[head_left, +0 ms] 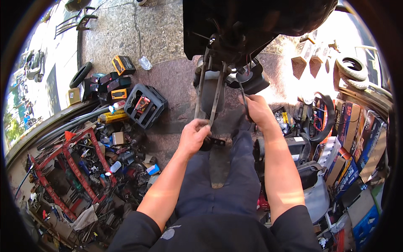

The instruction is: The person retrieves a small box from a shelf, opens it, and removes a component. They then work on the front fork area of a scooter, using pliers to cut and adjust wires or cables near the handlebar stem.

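In front of me rises a black machine body point(252, 21), with a rounded dark wheel-like part point(213, 88) low beneath it. Two long, flat metal bars point(218, 90) slope down from it toward me. The fingers of my left hand point(194, 136) are closed at the lower end of these bars, seemingly pinching one. My right hand point(259, 111) is wrapped around a thin dark rod-like tool point(242, 90), which points up toward the machine's underside; its tip is hard to make out. Thin wires point(250, 63) hang beside a black housing point(252, 82).
To the left stand an open grey bin point(145, 107), several dark and orange boxes point(122, 65), a tyre point(80, 74) and a red metal frame point(69, 168) amid cluttered parts. On the right are tyres point(351, 69), upright cartons point(361, 130) and a grey plastic case point(315, 195).
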### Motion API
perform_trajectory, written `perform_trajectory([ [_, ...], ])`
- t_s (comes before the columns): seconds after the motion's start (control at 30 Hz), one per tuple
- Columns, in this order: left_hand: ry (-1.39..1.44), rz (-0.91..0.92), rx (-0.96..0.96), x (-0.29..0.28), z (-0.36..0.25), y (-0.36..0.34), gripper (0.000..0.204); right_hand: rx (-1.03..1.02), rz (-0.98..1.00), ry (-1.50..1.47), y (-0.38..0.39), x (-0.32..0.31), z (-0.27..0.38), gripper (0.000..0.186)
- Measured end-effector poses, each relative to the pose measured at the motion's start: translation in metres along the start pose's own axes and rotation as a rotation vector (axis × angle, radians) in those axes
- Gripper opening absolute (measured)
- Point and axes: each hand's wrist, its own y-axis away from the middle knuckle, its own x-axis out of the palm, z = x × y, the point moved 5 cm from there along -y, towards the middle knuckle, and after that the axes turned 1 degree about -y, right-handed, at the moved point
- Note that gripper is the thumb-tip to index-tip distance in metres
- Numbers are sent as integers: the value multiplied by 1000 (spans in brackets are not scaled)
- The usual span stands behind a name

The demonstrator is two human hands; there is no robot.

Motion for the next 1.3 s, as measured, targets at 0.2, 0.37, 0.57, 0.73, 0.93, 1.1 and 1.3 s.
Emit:
perform_trajectory([
  [0.2,-24,32,119,53,-56,-63,41,-229,-121,544,-11,-67,20,50],
  [0.37,-28,-7,199,94,-94,-118,54,-304,-69,781,-28,-82,44,48],
  [0.57,648,136,-107,127,-84,-146,40,-340,25,764,-31,-95,55,43],
  [0.73,689,86,-60,132,-77,-162,31,-394,109,704,-38,-105,60,41],
  [0.93,381,48,106,120,-77,-163,26,-443,141,830,-45,-103,71,45],
  [1.1,328,-28,137,114,-72,-166,30,-449,213,946,-52,-89,85,45],
  [1.3,382,-1,92,107,-59,-174,28,-535,197,963,-59,-79,101,45],
])
